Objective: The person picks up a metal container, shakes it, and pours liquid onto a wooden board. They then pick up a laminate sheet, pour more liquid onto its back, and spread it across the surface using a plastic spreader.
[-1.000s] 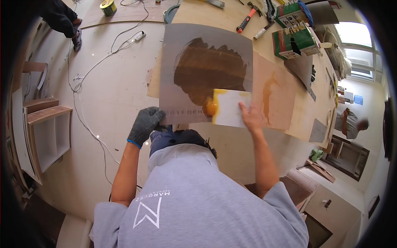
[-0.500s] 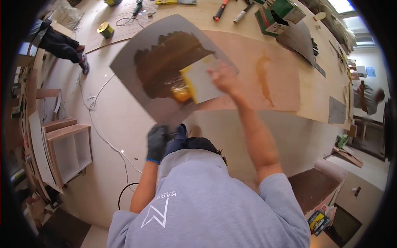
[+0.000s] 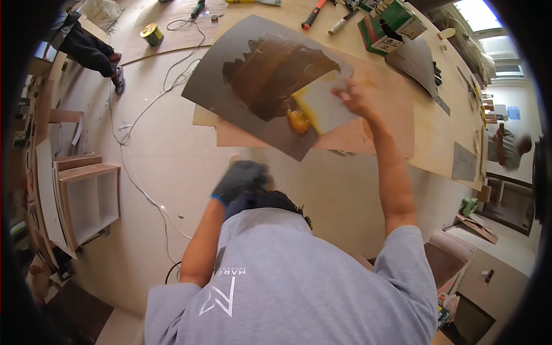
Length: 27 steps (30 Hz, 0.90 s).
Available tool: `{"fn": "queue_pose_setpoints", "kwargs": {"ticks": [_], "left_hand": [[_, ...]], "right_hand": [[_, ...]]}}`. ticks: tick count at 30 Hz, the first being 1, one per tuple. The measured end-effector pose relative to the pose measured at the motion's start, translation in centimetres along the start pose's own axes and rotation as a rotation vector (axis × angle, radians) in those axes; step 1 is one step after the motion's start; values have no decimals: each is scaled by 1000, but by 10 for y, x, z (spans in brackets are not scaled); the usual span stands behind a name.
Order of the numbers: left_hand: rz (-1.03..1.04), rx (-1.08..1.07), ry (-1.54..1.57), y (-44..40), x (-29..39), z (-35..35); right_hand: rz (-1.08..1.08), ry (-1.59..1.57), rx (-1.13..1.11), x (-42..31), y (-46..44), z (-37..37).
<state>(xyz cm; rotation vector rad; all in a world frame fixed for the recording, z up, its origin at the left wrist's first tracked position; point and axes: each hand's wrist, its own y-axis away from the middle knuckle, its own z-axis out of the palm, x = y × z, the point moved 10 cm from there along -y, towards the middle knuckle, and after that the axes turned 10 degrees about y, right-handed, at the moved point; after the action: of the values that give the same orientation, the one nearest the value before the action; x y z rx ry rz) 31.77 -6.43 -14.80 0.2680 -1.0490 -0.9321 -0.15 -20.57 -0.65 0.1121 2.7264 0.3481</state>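
Observation:
My right hand (image 3: 357, 99) is closed on the edge of a flat whitish square spreader (image 3: 329, 104). Yellow glue coats the spreader's left edge, and a thick amber blob of glue (image 3: 299, 121) sits at its lower corner. Beneath it lies a grey sheet (image 3: 215, 75), with a wet brown patch (image 3: 270, 75) spread over its middle. The grey sheet rests partly on a pinkish-brown panel (image 3: 397, 115) and overhangs the table edge. My left hand (image 3: 244, 179), in a dark glove, is beside my head, apart from the sheet. Blur and the angle hide its fingers.
A yellow tin (image 3: 152, 34) stands at the table's far left. A hammer (image 3: 315, 14) and a green box (image 3: 388, 29) lie at the back, near a dark curved sheet (image 3: 415, 60). Cables (image 3: 138, 121) trail across the floor. A person's legs (image 3: 92, 49) show at left.
The grey sheet has moved right, farther onto the table. My left hand has left its near corner and come back beside my head. My right hand has moved right with the spreader.

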Motion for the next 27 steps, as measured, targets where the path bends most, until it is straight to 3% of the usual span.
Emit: {"fn": "queue_pose_setpoints", "kwargs": {"ticks": [1, 3, 4, 5, 6, 7, 11, 15, 17, 20, 22, 23, 25, 27], "left_hand": [[-7, 246, -178, 21, 31, -23], [397, 515, -128, 36, 94, -109], [624, 642, -254, 37, 135, -143], [724, 783, -590, 46, 185, -136], [902, 793, -717, 37, 217, -131], [894, 763, -900, 12, 237, -137], [603, 526, -1021, -90, 256, -154], [321, 281, -718, -92, 249, -143], [313, 272, -606, -72, 247, -133], [201, 191, -458, -47, 222, -141], [147, 150, -349, -31, 202, -146], [120, 124, -319, -28, 190, -150], [90, 96, -280, -25, 175, -150], [78, 65, -205, -21, 173, -143]], "right_hand": [[32, -95, -14, 7, -1, -1], [56, -141, -8, 25, 0, 22], [41, -85, 14, 36, -3, 48], [-40, 37, 118, 24, 2, 44], [-107, 167, 231, 11, 9, 40], [-94, 94, 197, 9, 16, 34], [23, -124, 184, 40, 45, 23], [239, -97, 413, 75, 114, 55], [313, -99, 538, 66, 137, 73], [493, -323, 480, 22, 124, 99], [597, -249, 399, -7, 95, 123], [465, -438, 486, -63, 73, 100], [484, -360, 443, -121, 38, 100], [338, -386, 440, -161, 11, 99]]}}
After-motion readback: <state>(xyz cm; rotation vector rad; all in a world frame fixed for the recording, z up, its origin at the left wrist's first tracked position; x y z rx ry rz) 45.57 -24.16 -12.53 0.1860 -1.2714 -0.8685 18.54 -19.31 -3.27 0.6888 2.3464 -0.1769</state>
